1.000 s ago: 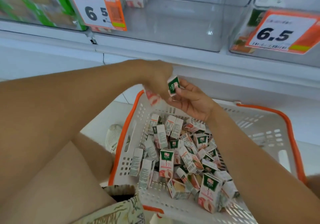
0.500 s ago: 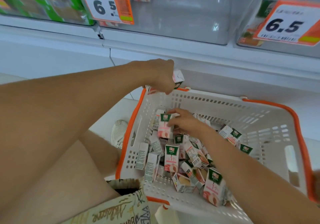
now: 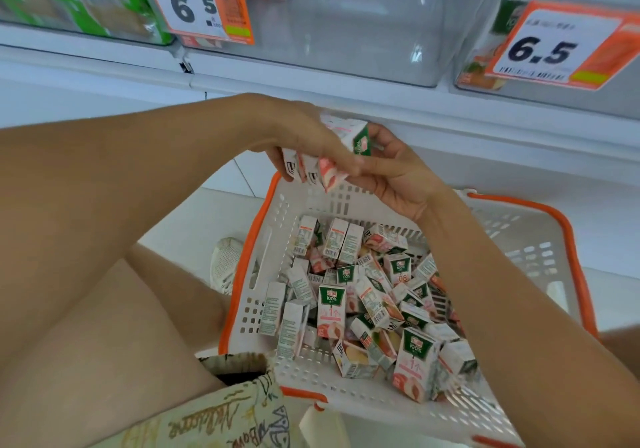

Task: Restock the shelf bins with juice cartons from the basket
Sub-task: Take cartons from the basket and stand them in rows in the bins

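Left hand [image 3: 304,136] grip clutches boxy cartons [image 3: 311,170]; right hand [image 3: 398,174] pinches one.

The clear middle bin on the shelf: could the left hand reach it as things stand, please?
Probably yes: the left hand, gripping several cartons, is just below the clear bin, and nothing lies between them.

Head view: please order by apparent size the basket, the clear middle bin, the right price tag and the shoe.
1. basket
2. clear middle bin, cut off at the top, so unsure against the basket
3. right price tag
4. shoe, partly hidden
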